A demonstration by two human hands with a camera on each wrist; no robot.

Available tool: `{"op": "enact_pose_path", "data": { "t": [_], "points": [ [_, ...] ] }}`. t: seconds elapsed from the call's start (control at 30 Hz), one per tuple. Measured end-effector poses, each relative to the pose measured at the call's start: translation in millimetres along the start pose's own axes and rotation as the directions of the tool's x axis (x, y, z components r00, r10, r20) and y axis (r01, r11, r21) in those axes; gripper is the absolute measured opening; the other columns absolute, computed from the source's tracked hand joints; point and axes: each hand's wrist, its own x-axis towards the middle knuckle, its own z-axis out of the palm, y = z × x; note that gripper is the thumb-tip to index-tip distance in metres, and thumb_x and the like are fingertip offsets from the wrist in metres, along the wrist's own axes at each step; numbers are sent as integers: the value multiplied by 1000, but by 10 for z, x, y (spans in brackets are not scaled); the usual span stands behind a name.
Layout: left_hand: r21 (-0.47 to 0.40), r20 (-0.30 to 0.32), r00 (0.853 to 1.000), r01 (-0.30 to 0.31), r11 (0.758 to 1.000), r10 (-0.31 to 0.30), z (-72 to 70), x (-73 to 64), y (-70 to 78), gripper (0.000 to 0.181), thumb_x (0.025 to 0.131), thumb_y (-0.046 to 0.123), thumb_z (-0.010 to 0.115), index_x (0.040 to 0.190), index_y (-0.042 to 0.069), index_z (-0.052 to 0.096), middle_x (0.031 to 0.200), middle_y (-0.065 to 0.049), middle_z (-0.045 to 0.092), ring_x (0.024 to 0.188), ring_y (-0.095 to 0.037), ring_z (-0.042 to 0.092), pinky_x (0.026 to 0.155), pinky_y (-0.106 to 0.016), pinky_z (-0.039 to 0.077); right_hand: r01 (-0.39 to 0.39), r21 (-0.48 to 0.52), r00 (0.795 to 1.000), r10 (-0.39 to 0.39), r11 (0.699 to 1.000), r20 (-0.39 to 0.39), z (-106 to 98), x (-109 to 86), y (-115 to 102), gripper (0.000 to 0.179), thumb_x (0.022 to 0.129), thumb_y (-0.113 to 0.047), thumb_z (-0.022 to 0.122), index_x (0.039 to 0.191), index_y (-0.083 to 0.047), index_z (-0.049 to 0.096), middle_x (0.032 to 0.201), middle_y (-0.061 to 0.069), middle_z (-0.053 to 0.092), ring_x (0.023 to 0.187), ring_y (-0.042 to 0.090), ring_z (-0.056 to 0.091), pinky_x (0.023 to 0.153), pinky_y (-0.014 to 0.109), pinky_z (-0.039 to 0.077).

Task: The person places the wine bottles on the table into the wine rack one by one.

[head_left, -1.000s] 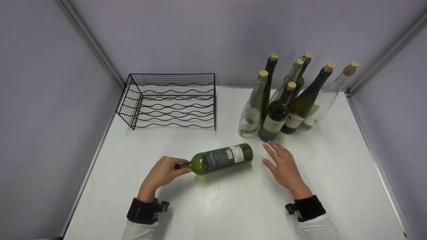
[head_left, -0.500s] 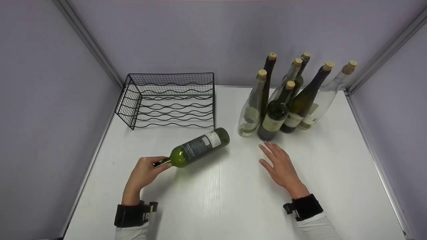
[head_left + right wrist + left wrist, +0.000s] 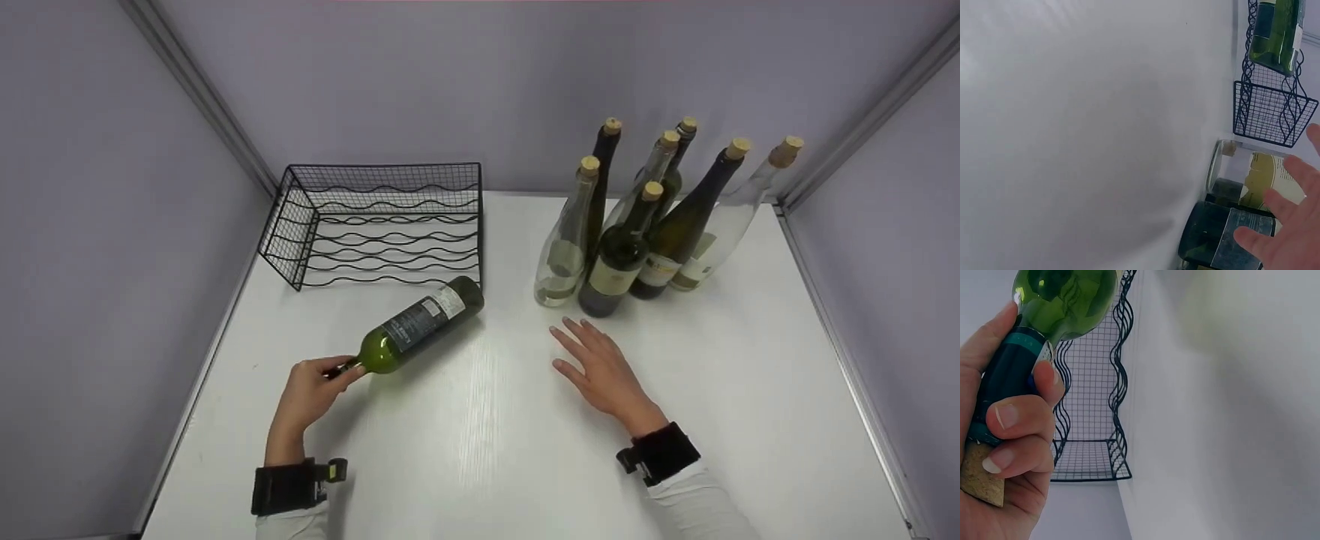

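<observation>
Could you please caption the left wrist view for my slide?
Left hand gripping a corked green bottle, wire rack behind.

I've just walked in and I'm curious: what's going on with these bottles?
A person's left hand grips a green bottle by its neck, holding it sideways above the white table, its base near a black wire rack. The right hand, fingers spread, holds nothing. Near it, seven corked bottles stand together.
</observation>
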Motion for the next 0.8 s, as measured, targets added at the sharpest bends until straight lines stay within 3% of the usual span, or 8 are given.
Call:
{"op": "enact_pose_path", "data": {
  "t": [0.17, 0.47, 0.8],
  "points": [
    [-17, -46, 999, 20, 1000, -21, -34, 5, -76, 39, 88, 34, 76, 110, 1, 74, 78, -8, 68, 65, -18, 59, 52, -27, 44, 10, 9, 1000, -10, 1000, 19, 43, 26, -36, 55, 101, -47, 49, 152, -26, 40, 158, 3, 32, 143, 34, 26, 111, 57, 23],
    [-90, -78, 990, 107, 990, -114, -109, 27, -244, 41, 90, 35, 74, 113, 0, 73, 84, -19, 68, 70, -19, 60, 57, -28, 48, 11, 12, 999, -12, 1000, 43, 91, 23, -76, 55, 102, -48, 48, 152, -27, 40, 157, 3, 32, 144, 33, 25, 110, 58, 25],
    [-211, -138, 977, 129, 969, -160, -155, 28, -355, 46, 89, 39, 73, 113, -1, 72, 72, -11, 62, 59, -15, 52, 48, -22, 41, 32, 13, 998, -32, 999, 56, 141, 44, -126, 55, 102, -49, 46, 152, -27, 39, 158, 3, 32, 144, 33, 25, 111, 56, 24]
  ]
}}
